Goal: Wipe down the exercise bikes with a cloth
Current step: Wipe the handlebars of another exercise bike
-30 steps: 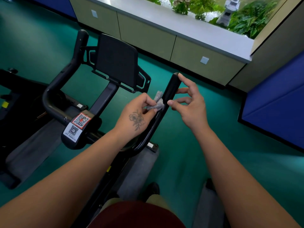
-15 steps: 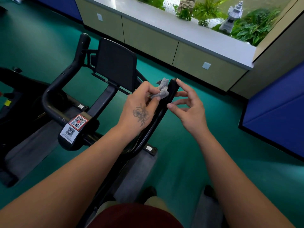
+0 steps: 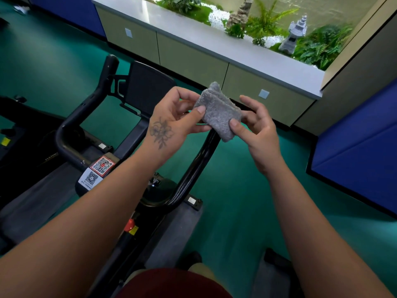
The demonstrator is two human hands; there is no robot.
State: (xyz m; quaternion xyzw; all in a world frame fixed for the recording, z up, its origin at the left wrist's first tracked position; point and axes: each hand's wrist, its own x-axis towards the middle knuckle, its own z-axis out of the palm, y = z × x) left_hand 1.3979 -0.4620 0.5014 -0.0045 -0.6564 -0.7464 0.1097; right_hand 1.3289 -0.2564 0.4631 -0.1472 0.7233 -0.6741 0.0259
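Observation:
A folded grey cloth (image 3: pixel 218 112) hangs in the air above the black exercise bike's right handlebar (image 3: pixel 199 160). My left hand (image 3: pixel 171 123) pinches the cloth's left edge between thumb and fingers. My right hand (image 3: pixel 255 127) pinches its lower right corner with the thumb on top. The cloth is clear of the bar. The bike's black screen panel (image 3: pixel 148 91) and left handlebar (image 3: pixel 86 117) stand behind and left of my hands. Two QR code stickers (image 3: pixel 97 171) sit on the stem.
A second black bike (image 3: pixel 19 134) stands at the left on a grey mat (image 3: pixel 43 196). A beige cabinet run (image 3: pixel 193 59) with a grey top and plants lies ahead. Blue padding (image 3: pixel 361 168) lines the right wall. Green floor surrounds the bikes.
My left hand lifted the crumpled cloth off the right handlebar's end. The cloth is now flattened and folded, and my right hand has taken hold of its other side.

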